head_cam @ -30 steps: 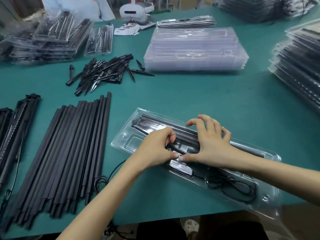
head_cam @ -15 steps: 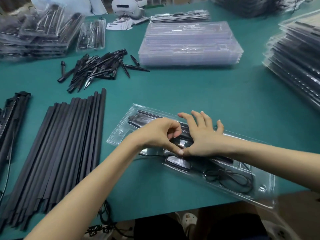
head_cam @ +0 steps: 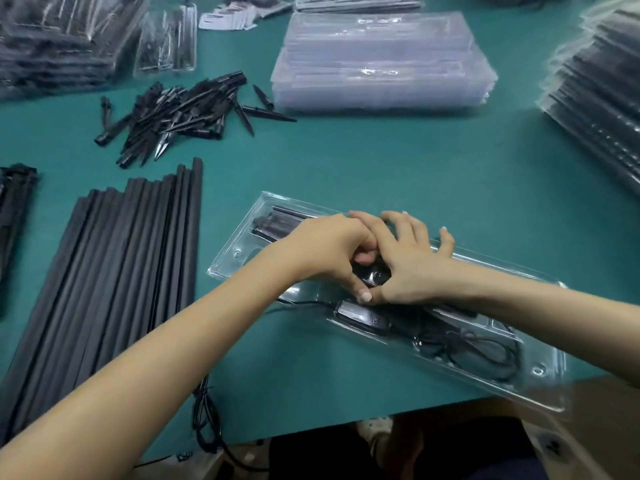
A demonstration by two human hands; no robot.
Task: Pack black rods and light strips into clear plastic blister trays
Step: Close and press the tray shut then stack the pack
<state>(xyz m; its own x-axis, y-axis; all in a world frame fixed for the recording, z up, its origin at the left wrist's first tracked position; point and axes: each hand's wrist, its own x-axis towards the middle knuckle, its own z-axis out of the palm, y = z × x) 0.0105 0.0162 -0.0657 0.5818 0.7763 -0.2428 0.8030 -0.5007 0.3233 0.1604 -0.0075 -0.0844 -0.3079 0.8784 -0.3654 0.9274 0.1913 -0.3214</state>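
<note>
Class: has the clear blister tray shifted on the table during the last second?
No. The blister tray keeps the same gap from the row of black rods to its left; only the camera view has shifted.

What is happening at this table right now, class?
A person is packing a clear blister tray on a green table. The left hand and right hand meet over the tray's middle, pressing black parts into it. A coiled cable lies in its near end. Loose black rods wait to the left; empty trays are stacked behind.

left hand [head_cam: 325, 251]: fingers curled, thumb down | right hand [head_cam: 408, 261]: fingers splayed, apparently pressing
</note>
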